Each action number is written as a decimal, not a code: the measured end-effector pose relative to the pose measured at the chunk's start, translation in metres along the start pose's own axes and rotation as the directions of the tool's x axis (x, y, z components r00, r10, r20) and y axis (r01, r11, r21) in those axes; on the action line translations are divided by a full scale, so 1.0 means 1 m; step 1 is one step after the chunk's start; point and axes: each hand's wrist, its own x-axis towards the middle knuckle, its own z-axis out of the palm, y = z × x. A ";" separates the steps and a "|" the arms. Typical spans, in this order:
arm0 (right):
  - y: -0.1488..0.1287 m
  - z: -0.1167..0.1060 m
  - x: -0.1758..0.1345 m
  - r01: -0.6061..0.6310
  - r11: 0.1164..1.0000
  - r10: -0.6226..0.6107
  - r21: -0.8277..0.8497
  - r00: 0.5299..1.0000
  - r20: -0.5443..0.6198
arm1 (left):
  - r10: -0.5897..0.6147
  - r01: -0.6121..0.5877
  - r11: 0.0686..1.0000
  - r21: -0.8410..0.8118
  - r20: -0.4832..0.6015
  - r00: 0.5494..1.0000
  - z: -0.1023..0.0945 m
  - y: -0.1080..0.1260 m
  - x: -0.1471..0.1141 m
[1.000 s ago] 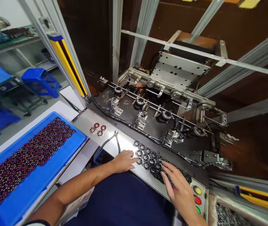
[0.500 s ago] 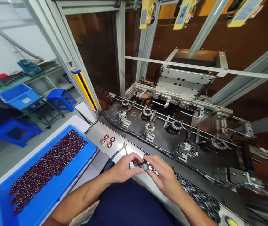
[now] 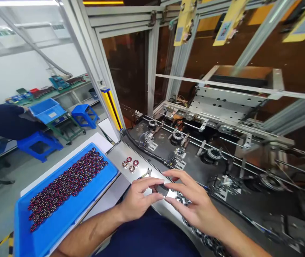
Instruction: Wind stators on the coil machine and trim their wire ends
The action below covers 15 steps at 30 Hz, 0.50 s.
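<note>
Between my two hands is a small dark round part (image 3: 162,190), seen edge-on; its exact kind is hard to make out. My left hand (image 3: 138,198) pinches it from the left between thumb and fingers. From the right, the thumb and fingertips of my right hand (image 3: 196,201) close on its other side. Just beyond my left fingers lie cutting pliers (image 3: 149,172), their handles mostly hidden by the hand. Several small red-and-silver round parts (image 3: 132,169) sit on the metal ledge (image 3: 117,151). Dark ring-shaped parts (image 3: 208,240) lie in rows beneath and beside my right hand.
At left stands a blue tray (image 3: 88,210) holding many dark round parts with red dots. Ahead is a machine bed (image 3: 163,142) with rods and fixtures, framed by metal posts. Blue stools (image 3: 38,144), a blue bin (image 3: 48,110) and a seated person (image 3: 2,119) are farther left.
My view has swung left and up, so the scene sits farther right and lower. The dark part has turned in my fingers, and my right fingers are spread wider around it.
</note>
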 end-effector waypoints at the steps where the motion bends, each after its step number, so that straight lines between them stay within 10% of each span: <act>1: -0.002 -0.005 0.002 -0.050 0.997 0.047 0.059 0.998 0.051 | 0.043 -0.044 0.997 0.059 0.021 0.999 -0.002 0.002 -0.001; 5: -0.005 -0.013 0.008 -0.308 0.904 0.202 0.297 0.919 0.339 | 0.159 -0.185 0.970 0.155 0.164 0.974 -0.005 0.002 -0.006; 10: -0.004 -0.019 0.012 -0.387 0.799 0.097 0.460 0.838 0.537 | 0.223 -0.268 0.951 0.156 0.253 0.941 -0.006 0.000 -0.006; 15: 0.027 -0.112 -0.008 -0.463 0.873 0.356 0.151 0.818 0.452 | -0.055 0.032 0.979 0.203 0.107 0.993 -0.037 -0.031 -0.024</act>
